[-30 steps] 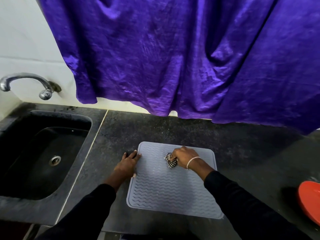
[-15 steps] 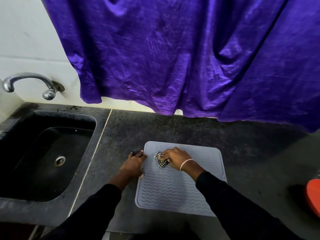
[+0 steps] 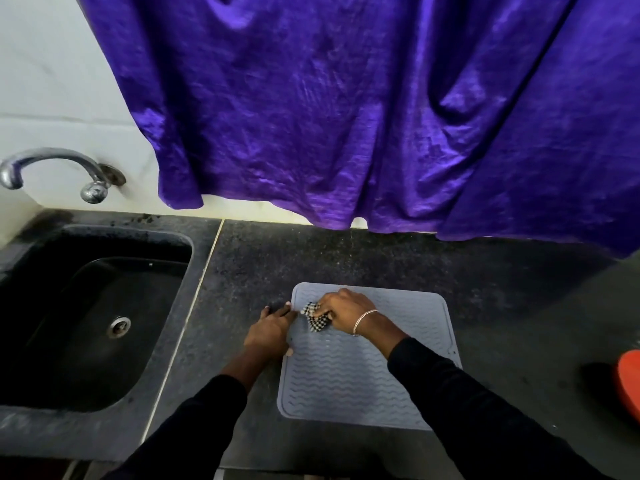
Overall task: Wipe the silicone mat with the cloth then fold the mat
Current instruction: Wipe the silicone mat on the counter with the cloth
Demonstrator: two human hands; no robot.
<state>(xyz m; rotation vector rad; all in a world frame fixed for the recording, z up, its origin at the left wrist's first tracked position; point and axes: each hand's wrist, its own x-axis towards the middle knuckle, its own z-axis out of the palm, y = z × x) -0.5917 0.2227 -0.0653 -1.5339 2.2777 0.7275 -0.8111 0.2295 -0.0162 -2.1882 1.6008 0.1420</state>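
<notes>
Noted dark speckled counter point(image 3: 346, 258), purple curtain point(image 3: 346, 116) at 12 o'clock, black sink point(image 3: 104, 323) at 9. Found grey silicone mat point(image 3: 363, 375) flat at centre. Saw right hand point(image 3: 346, 310) with fingers clamped on checked cloth point(image 3: 316, 318) at mat's 11 o'clock corner; left hand point(image 3: 270, 329) with fingers straight, resting on mat's 9 o'clock edge.

On my feed I see a creased purple curtain point(image 3: 346, 116) hanging over a white tiled wall point(image 3: 52, 81), a chrome tap point(image 3: 59, 168) mounted left above a black sink point(image 3: 69, 341) recessed into the dark speckled table point(image 3: 381, 261), and a red object point(image 3: 628, 386) at the right edge.
</notes>
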